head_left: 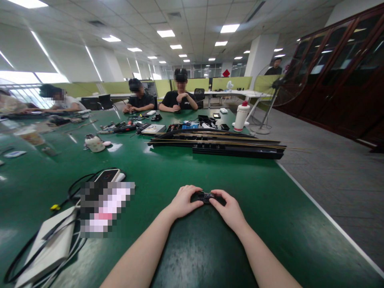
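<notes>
A small black object (205,197) is held low over the green table (168,172), between my two hands. My left hand (186,201) pinches its left end between thumb and fingers. On the right end, the thumb and fingertips of my right hand (228,208) are closed in the same way. The object's details are too small to make out. Beyond my hands lie long black rails (237,151) with thin brass-coloured rods (228,138) across them.
At the left are a white box (51,244), black and white cables and a phone (106,178). A white bottle (241,117) stands behind the rails, near tools and small parts. Several people sit across the table; a fan (274,86) stands at the right.
</notes>
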The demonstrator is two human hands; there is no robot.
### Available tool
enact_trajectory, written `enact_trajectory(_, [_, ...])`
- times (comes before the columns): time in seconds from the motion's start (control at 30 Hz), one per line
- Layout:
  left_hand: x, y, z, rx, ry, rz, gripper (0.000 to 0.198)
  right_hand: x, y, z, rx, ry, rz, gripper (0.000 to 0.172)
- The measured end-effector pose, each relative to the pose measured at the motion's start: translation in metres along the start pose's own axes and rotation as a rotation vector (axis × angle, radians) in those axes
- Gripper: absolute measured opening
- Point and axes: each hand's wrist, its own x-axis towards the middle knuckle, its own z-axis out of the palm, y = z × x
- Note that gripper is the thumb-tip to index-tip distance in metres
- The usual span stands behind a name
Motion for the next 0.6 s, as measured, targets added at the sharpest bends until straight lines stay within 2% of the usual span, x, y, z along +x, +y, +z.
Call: enact_trajectory(0.6, [0.0011, 0.0033, -0.0005, 0.008, 0.001, 0.001, 0.038, 0.0081, 0.0019, -0.0057, 0.506, 0.200, 0.205, 0.038])
